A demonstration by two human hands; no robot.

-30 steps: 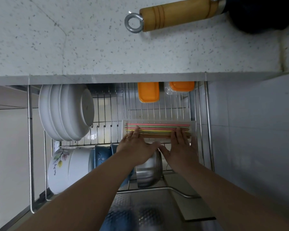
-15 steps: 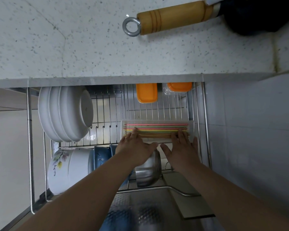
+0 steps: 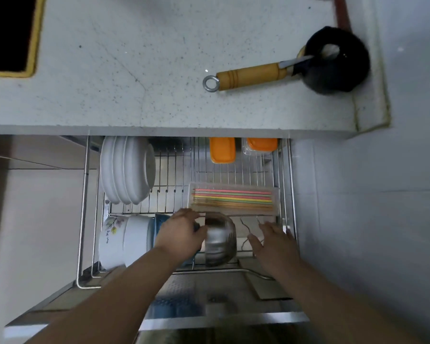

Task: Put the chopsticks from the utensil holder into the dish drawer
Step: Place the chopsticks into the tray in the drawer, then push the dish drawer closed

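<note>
Several coloured chopsticks [image 3: 233, 199] lie side by side in a clear plastic tray [image 3: 277, 194] that rests on the wire rack of the open dish drawer [image 3: 290, 194]. My left hand [image 3: 181, 234] hovers just below the tray's left end, fingers loosely curled, holding nothing. Below the tray's right end, my right hand [image 3: 273, 242] is spread flat and empty. Neither hand touches the tray. No utensil holder is in view.
White plates [image 3: 127, 170] stand on edge at the drawer's left. A flowered bowl [image 3: 114, 239], a blue bowl and a steel bowl [image 3: 220, 242] sit at the front. Orange-lidded boxes [image 3: 222, 150] are at the back. A wooden-handled black pot [image 3: 333, 63] lies on the counter [image 3: 134, 70] above.
Both hands have let go of the chopstick tray and drawn back toward me. The tray stays on the rack. My view has tilted up, showing more counter.
</note>
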